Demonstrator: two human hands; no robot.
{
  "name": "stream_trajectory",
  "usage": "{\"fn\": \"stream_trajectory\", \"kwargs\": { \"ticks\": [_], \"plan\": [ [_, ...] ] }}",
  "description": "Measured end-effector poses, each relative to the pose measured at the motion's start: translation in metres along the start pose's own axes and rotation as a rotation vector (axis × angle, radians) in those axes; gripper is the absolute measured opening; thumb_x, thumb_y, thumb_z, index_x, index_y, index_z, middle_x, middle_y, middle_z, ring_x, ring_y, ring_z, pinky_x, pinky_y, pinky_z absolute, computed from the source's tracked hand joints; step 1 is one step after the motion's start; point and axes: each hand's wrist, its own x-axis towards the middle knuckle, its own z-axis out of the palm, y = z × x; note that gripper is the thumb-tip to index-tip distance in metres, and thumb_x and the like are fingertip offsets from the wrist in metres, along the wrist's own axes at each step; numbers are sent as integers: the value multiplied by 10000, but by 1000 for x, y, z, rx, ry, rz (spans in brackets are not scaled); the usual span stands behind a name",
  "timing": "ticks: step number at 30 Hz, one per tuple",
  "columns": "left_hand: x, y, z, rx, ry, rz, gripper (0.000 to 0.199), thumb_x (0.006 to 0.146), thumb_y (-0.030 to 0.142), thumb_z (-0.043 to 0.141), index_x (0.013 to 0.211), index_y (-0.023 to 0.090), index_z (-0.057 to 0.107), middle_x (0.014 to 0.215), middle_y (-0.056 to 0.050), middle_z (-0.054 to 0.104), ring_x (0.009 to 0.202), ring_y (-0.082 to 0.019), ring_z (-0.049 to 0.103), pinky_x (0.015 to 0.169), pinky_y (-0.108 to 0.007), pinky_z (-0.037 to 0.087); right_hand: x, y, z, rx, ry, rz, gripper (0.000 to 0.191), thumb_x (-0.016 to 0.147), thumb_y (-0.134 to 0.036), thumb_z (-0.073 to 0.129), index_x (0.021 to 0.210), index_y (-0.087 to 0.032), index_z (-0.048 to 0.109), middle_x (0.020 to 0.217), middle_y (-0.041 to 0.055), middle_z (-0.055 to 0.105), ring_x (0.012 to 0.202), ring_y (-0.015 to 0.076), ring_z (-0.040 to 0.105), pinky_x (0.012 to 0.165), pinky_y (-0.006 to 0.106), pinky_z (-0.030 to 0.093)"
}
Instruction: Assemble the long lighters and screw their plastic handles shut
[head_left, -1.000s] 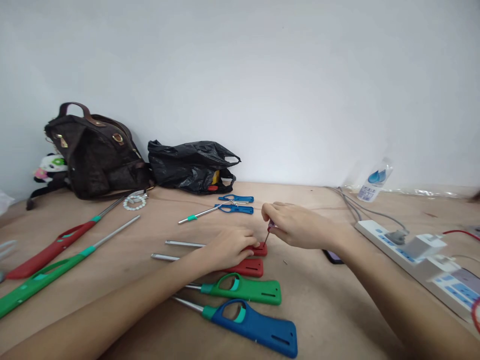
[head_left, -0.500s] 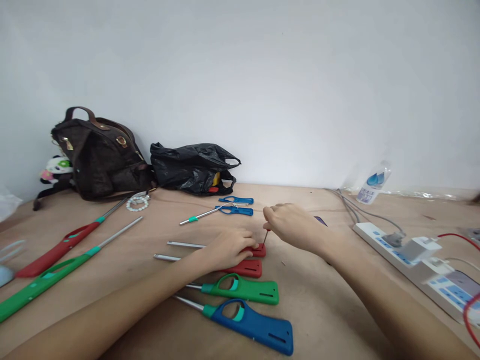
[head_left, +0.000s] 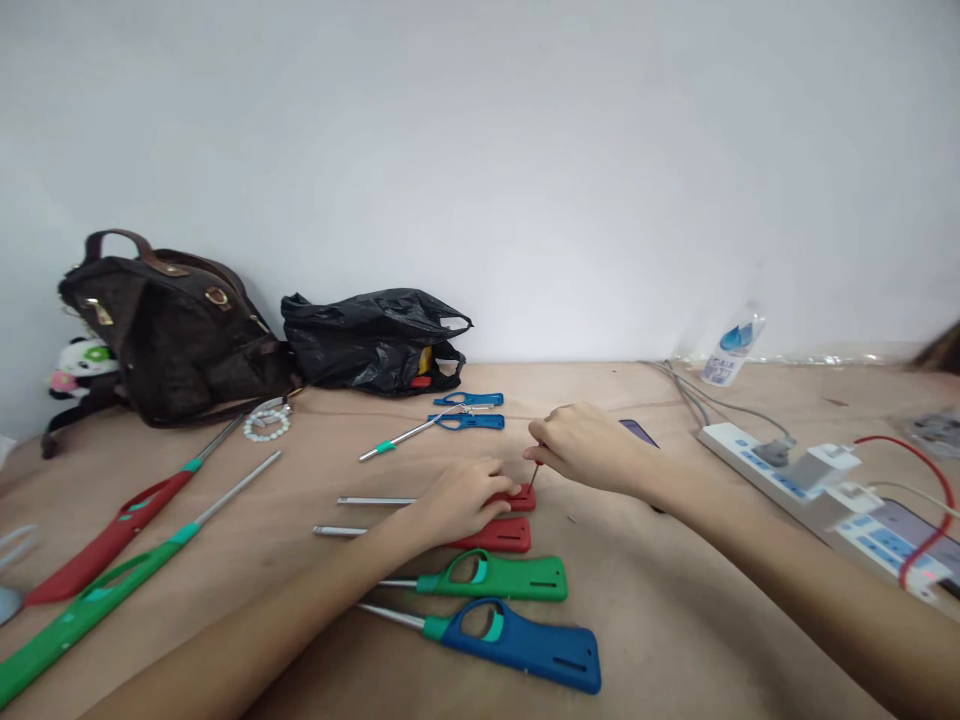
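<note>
My right hand (head_left: pixel 576 442) is closed round the handle of a small screwdriver (head_left: pixel 534 475), whose thin shaft slopes down to the end of a red gas lighter (head_left: pixel 522 497). My left hand (head_left: pixel 471 497) presses that lighter down, its fingers closed over the middle part and hiding it. Just in front lies a second red lighter (head_left: pixel 504 534), partly under my left wrist. Nearer still are a green lighter (head_left: pixel 525 577) and a blue lighter (head_left: pixel 536 648), side by side with their metal tubes pointing left.
Left of my arm lie long red (head_left: pixel 112 540) and green (head_left: pixel 97 605) lighters. Behind are blue lighter halves (head_left: pixel 480 421), a black plastic bag (head_left: pixel 360 340), a backpack (head_left: pixel 180 330) and a bead bracelet (head_left: pixel 267 424). On the right are a power strip (head_left: pixel 739 455), a phone (head_left: pixel 638 432) and a bottle (head_left: pixel 733 345).
The view has shifted slightly, showing more of the phone behind my right wrist. Both hands keep their grip, and the screwdriver stays at the red lighter's end.
</note>
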Motion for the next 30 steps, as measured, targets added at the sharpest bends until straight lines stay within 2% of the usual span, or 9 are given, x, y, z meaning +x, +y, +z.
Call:
{"fn": "stream_trajectory", "kwargs": {
  "ticks": [3, 5, 7, 12, 16, 21, 26, 29, 30],
  "plan": [
    [1, 0, -3, -40, 3, 11, 179, 877, 189, 577, 1021, 192, 683, 979, -61, 643, 909, -216, 602, 780, -299, 465, 0, 2, 2, 234, 0, -71, 81, 915, -168, 520, 934, -139, 594, 873, 94, 682, 776, 194, 629, 619, 253, 377],
    [1, 1, -5, -81, -1, 19, 188, 875, 185, 580, 1036, 187, 678, 1054, -66, 643, 953, -219, 601, 813, -303, 470, 0, 3, 3, 380, 1, -155, 112, 874, -89, 520, 946, -157, 572, 907, 67, 669, 786, 169, 608, 629, 237, 377],
    [1, 0, -6, -111, -10, 17, 187, 869, 176, 584, 1031, 185, 677, 1073, -65, 643, 969, -220, 602, 826, -304, 474, 0, 2, 3, 424, 13, -168, 117, 843, -68, 529, 894, -165, 569, 870, 53, 656, 747, 163, 586, 609, 236, 356],
    [-1, -3, -1, -119, 15, -17, 187, 869, 189, 592, 1032, 194, 685, 1035, -72, 648, 961, -230, 606, 841, -319, 472, 2, 0, 10, 445, 107, -90, 50, 855, -139, 564, 810, -159, 554, 781, 50, 627, 682, 162, 543, 581, 243, 317],
    [-1, -3, 2, -128, 34, -36, 189, 862, 190, 608, 1035, 204, 683, 1015, -65, 642, 944, -222, 606, 821, -300, 463, 0, -2, 29, 461, 211, -63, 134, 872, -248, 596, 782, -168, 536, 712, 31, 571, 633, 156, 508, 562, 235, 315],
    [-1, 0, 0, -103, 50, -46, 146, 861, 210, 613, 976, 199, 703, 888, -51, 630, 839, -208, 611, 738, -275, 452, -5, 0, 53, 503, 390, 80, 195, 907, -323, 538, 779, -175, 534, 666, 28, 571, 604, 164, 528, 557, 238, 345],
    [-1, 1, -2, -114, 40, -29, 168, 870, 207, 611, 1013, 200, 698, 935, -54, 639, 858, -203, 617, 730, -261, 452, -9, 28, 52, 743, 355, 55, 267, 945, -388, 466, 796, -185, 555, 615, 7, 594, 546, 153, 536, 528, 238, 374],
    [-1, 2, -2, -71, 11, -34, 177, 877, 237, 618, 1029, 194, 697, 942, -59, 637, 859, -210, 617, 729, -266, 451, -14, 50, 59, 725, 562, 212, 227, 954, -372, 446, 895, -181, 552, 751, 47, 651, 642, 172, 588, 578, 254, 421],
    [-2, 3, -2, -56, 8, -37, 175, 883, 250, 613, 1023, 188, 698, 931, -61, 635, 850, -210, 615, 723, -267, 448, -17, 54, 65, 649, 570, 218, 202, 952, -350, 450, 930, -178, 554, 783, 54, 651, 665, 176, 590, 596, 260, 428]
  ]
}}
